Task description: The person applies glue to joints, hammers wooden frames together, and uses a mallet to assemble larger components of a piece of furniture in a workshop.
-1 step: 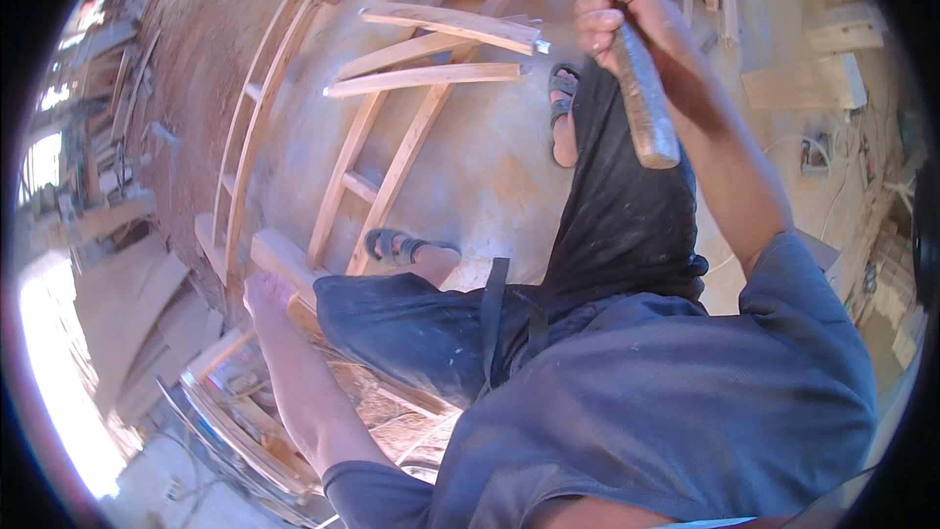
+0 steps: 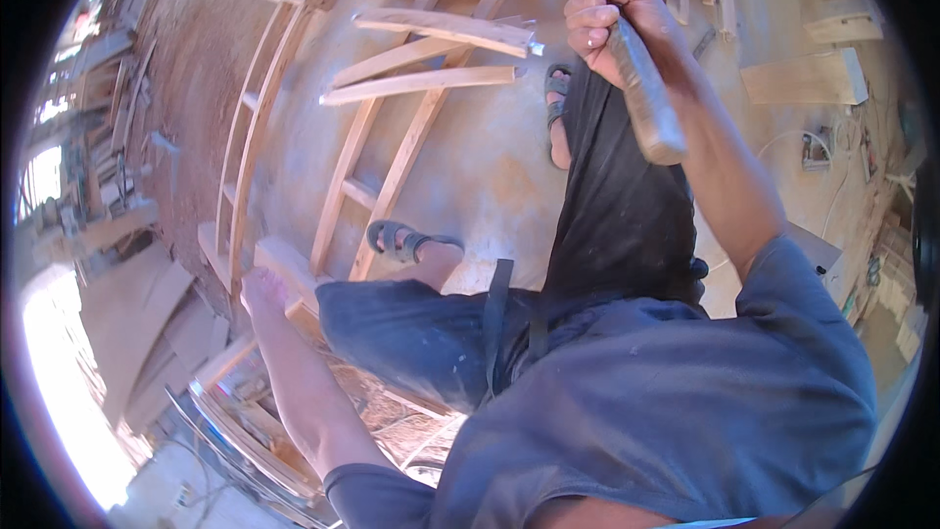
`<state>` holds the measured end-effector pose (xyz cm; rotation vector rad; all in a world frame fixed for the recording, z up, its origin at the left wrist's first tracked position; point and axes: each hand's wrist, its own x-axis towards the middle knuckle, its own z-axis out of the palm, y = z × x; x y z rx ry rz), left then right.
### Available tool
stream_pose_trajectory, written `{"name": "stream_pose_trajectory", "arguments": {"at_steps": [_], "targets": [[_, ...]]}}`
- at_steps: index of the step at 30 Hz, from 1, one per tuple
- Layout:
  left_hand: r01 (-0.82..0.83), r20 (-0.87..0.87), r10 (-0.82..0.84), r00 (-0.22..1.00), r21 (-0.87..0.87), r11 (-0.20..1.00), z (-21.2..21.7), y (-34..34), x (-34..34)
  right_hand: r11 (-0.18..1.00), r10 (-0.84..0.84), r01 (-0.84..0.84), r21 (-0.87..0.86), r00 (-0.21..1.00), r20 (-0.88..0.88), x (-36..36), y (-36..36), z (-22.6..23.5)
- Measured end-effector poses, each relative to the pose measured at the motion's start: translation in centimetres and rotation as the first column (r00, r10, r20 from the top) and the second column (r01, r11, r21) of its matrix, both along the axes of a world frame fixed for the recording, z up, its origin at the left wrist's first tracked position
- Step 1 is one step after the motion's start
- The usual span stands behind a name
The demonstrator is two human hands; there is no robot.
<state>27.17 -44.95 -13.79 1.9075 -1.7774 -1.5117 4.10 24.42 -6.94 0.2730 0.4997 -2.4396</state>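
My right hand (image 2: 615, 27) is wrapped round the thick wooden handle of a hammer (image 2: 650, 118), raised in front of my right leg. The handle's butt points back toward me, and the head is partly cut off at the upper edge. Low on the left, my left hand (image 2: 262, 292) rests against the end of a wooden frame (image 2: 257, 127) with long rails and short rungs. Its fingers are blurred, so their grip is unclear. Beside that hand a thick timber (image 2: 284, 263) runs toward my left knee.
A second ladder-like frame (image 2: 392, 176) lies on the floor, with several loose wooden strips (image 2: 446, 27) across it. My sandalled feet stand close by it. Boards (image 2: 803, 78) lie at the right near a cable, and sheet pieces (image 2: 137, 323) lean at the left.
The hammer and my right hand have shifted very slightly, the handle's butt moving a little. My left hand stays in place against the frame.
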Motion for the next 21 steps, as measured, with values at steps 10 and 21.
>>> {"name": "stream_pose_trajectory", "arguments": {"at_steps": [10,21], "targets": [[0.458,-0.090,-0.454,0.886,0.308,0.834,-18.9,25.9,-29.7,0.949,-0.122,0.166,-0.267,0.977,0.173,-4.1,4.5,-2.2],[-0.032,0.000,0.034,0.999,0.369,0.929,-29.0,36.9,-34.2,0.929,-0.368,0.357,0.093,0.912,0.182,-4.2,5.4,-0.3]]}}
